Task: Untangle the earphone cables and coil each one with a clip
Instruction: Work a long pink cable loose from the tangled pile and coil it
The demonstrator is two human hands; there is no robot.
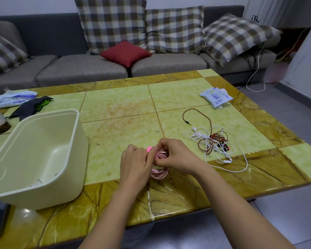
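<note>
Hands meet just below the middle of the frame, over the near part of the table (115, 105). The left hand (135, 162) has its fingers curled round a pink coiled cable (159, 172), and a bright pink clip (148, 149) shows at its fingertips. The right hand (176, 157) is curled too, pinching the top of the same coil. The loops hang between the wrists, just above where the green tiles meet the brown border.

At right, well apart from the hands, lies a tangle of white and reddish-brown earphones (212, 141); one white lead trails toward the table's near edge. At left a cream plastic tub (43, 150) stands open close to that edge.

The tabletop is glossy green marbled tile inside a brown veined border. A white packet (216, 97) sits near its upper right corner. Behind the table, a grey sofa (79, 67) carries checked pillows and a red cushion (126, 53).
</note>
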